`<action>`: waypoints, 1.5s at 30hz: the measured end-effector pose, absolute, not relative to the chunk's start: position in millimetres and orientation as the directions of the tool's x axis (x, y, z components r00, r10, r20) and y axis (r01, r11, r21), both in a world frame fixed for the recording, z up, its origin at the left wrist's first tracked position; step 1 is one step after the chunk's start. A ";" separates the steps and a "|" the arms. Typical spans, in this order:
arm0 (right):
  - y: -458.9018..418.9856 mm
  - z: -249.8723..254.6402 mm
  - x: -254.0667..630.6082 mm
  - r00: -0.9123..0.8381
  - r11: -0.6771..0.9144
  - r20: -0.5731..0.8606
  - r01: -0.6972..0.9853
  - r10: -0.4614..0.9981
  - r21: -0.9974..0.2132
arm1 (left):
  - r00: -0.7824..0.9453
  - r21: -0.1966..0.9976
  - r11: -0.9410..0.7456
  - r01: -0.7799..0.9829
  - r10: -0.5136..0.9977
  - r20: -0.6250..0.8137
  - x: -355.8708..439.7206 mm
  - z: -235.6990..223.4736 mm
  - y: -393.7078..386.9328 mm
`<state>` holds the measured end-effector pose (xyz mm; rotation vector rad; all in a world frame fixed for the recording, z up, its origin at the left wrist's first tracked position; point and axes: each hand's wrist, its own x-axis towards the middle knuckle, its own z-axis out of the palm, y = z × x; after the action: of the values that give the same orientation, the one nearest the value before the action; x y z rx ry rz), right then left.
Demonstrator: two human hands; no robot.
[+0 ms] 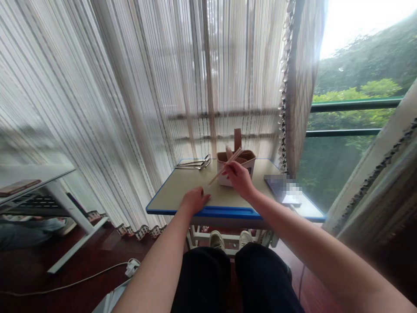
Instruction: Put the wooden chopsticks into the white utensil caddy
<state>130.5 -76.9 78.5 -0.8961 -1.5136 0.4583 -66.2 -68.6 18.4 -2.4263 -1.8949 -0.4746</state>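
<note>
My right hand (239,177) is closed around light wooden chopsticks (215,177), held slanting in front of an open bin (252,161). Their upper ends reach over the rim, and their lower tips point down to the left, close to the tabletop. The bin is pale outside and brown inside, with brown upright pieces (237,140) standing in it; my right hand covers part of its front. Near the table's front edge, my left hand (194,199) rests on the surface, fingers loosely bent and apart, with nothing seen in it.
Several metal spoons and other cutlery (195,164) lie at the table's (172,191) back left. A dark flat object (275,188), partly blurred, lies at the right. Striped curtains (195,87) hang right behind the table. A white cable adapter (132,267) lies on the floor.
</note>
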 end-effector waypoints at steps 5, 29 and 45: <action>-86.1 130.9 173.6 0.184 0.660 0.765 0.408 0.617 -0.630 | 0.232 0.114 -0.259 0.959 0.950 0.208 -63.4 13.4 -56.1; -41.6 121.4 191.0 0.011 0.219 0.594 0.924 0.804 -0.313 | 0.248 -0.065 -0.496 0.866 0.311 0.918 27.3 13.2 3.4; -28.1 110.7 171.6 0.245 0.272 0.650 0.762 0.720 -0.588 | 0.219 -0.013 -0.504 0.863 0.352 0.910 27.7 13.0 5.4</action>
<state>171.6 -28.1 110.7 -1.4527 -1.4799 -0.0500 27.7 5.4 13.0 -1.9661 -1.1174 -1.2547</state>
